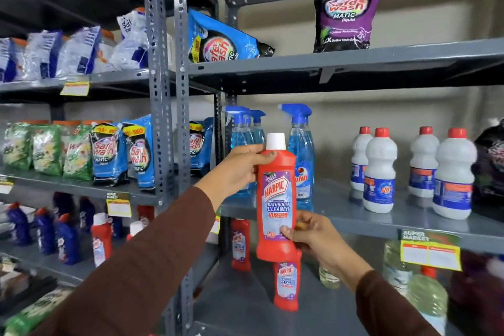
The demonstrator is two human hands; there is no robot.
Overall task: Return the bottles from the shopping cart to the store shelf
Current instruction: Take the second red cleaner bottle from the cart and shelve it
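Note:
A red Harpic bathroom cleaner bottle [276,196] with a white cap is held upright in front of the grey metal shelf [360,222]. My left hand [240,169] grips its shoulder from the left. My right hand [313,237] holds its lower part from the right. Two more red Harpic bottles [287,285] [241,244] stand on the lower shelf just below and behind it. The shopping cart is out of view.
Blue spray bottles [301,150] stand right behind the held bottle. White bottles with red caps [380,172] fill the shelf to the right. Detergent pouches [109,153] line the left rack. A purple pouch [345,12] sits on the upper shelf. Vertical shelf posts [181,128] stand left of the hands.

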